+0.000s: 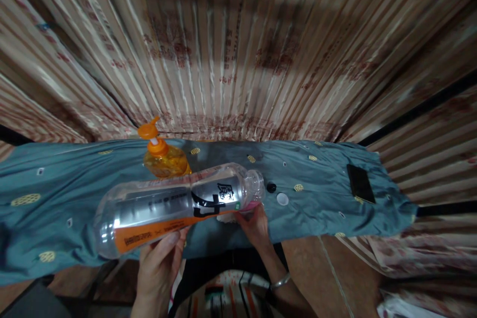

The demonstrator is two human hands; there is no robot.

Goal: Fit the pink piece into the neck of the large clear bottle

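Inside a tent-like room, pale curtains (223,59) with reddish print hang in folds behind and at the sides; dark bars (421,107) cross them left and right. Brown floor (313,263) shows at the near side, marked by a pale line. One long, narrow bench (104,161) runs crosswise, its teal cloth (320,213) wrinkled and printed with yellow pineapples. Person's striped garment (231,290) at the near edge. Large clear bottle (160,208): one, silver and orange label with dark lettering, held lengthwise over the near left and middle of the bench, neck to the right; whether it also rests on the cloth, cannot tell. Hands: two. Left hand (162,253) grips the bottle from the near side, thumb along the label. Right hand (257,223) at the bottle's shoulder, fingers bent against a small pink patch (253,205); cannot tell how firmly closed, or whether the patch belongs to the bottle. One bracelet (280,282) on that wrist. Pump bottle (166,159): one, amber, orange top, upright just behind the clear bottle. Flat black object (360,184): one, far right. White round piece (282,199): one, right of the neck. Black round piece (272,187): one, just beside the white.
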